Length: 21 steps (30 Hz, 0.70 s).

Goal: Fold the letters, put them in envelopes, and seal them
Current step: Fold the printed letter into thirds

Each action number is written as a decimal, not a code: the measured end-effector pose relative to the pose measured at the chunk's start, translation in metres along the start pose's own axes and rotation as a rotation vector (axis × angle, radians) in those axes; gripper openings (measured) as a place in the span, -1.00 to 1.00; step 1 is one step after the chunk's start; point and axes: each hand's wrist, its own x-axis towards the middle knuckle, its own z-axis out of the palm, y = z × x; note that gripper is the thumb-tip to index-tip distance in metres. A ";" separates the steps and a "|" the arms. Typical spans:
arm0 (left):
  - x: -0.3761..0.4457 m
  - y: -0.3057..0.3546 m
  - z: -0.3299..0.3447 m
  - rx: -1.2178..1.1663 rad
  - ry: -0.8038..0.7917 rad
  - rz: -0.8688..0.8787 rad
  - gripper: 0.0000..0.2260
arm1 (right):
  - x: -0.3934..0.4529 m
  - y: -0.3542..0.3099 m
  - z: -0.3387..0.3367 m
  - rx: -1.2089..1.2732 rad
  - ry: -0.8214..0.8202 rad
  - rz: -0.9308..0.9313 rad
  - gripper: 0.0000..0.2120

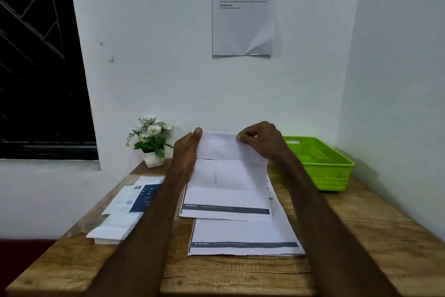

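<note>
A white printed letter (226, 188) lies on top of a stack of letters (243, 236) in the middle of the wooden table (240, 272). Its far end is lifted and bent over toward me, blank back showing. My left hand (186, 152) holds the left corner of that raised flap, thumb on top. My right hand (261, 140) pinches the flap's right corner. To the left lies a pile of envelopes (120, 215), some white, one with a dark blue panel.
A green plastic basket (320, 164) stands at the table's back right near the wall. A small white pot of white flowers (151, 142) sits at the back left. A printed sheet (243, 7) hangs on the wall above.
</note>
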 end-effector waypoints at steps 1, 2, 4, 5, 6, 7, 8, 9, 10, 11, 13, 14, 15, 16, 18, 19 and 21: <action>0.002 -0.001 -0.002 -0.013 -0.005 -0.020 -0.65 | 0.000 0.007 -0.005 0.035 -0.005 0.007 -0.89; 0.004 -0.002 -0.004 -0.019 -0.011 -0.037 -0.65 | 0.000 0.013 -0.009 0.074 -0.010 0.010 -0.91; 0.008 -0.003 -0.009 -0.028 -0.021 -0.066 -0.65 | -0.001 0.021 -0.015 0.159 -0.006 0.008 -0.94; 0.010 -0.004 -0.011 -0.030 -0.027 -0.079 -0.62 | -0.003 0.023 -0.018 0.205 0.001 0.003 -0.94; 0.010 -0.003 -0.012 -0.034 -0.032 -0.101 -0.59 | -0.005 0.024 -0.019 0.255 0.009 0.003 -0.94; 0.009 -0.002 -0.013 -0.052 -0.031 -0.119 -0.59 | -0.007 0.024 -0.020 0.321 0.018 0.014 -0.92; 0.007 -0.001 -0.012 -0.082 -0.024 -0.128 -0.62 | -0.009 0.022 -0.020 0.405 0.018 0.044 -0.89; 0.006 0.001 -0.012 -0.115 -0.021 -0.133 -0.67 | -0.012 0.021 -0.020 0.512 0.001 0.089 -0.86; 0.007 0.000 -0.013 -0.154 -0.021 -0.140 -0.70 | -0.015 0.021 -0.019 0.610 -0.031 0.137 -0.82; 0.007 0.000 -0.014 -0.186 -0.031 -0.151 -0.72 | -0.017 0.021 -0.019 0.687 -0.068 0.174 -0.78; 0.007 0.002 -0.016 -0.234 -0.064 -0.177 -0.69 | -0.021 0.022 -0.017 0.769 -0.124 0.209 -0.75; 0.007 0.004 -0.016 -0.238 -0.090 -0.190 -0.67 | -0.021 0.024 -0.016 0.796 -0.131 0.217 -0.75; 0.007 0.005 -0.017 -0.224 -0.115 -0.206 -0.67 | -0.021 0.025 -0.015 0.821 -0.124 0.230 -0.74; 0.006 0.008 -0.017 -0.194 -0.143 -0.223 -0.67 | -0.021 0.026 -0.014 0.842 -0.102 0.244 -0.73; 0.002 0.011 -0.021 -0.089 -0.250 -0.251 -0.69 | -0.020 0.028 -0.013 0.894 -0.040 0.269 -0.76; 0.002 0.011 -0.024 -0.050 -0.309 -0.272 -0.66 | -0.019 0.029 -0.012 0.919 -0.013 0.280 -0.79; 0.002 0.006 -0.031 0.004 -0.392 -0.317 -0.58 | -0.018 0.032 -0.009 0.945 0.019 0.296 -0.86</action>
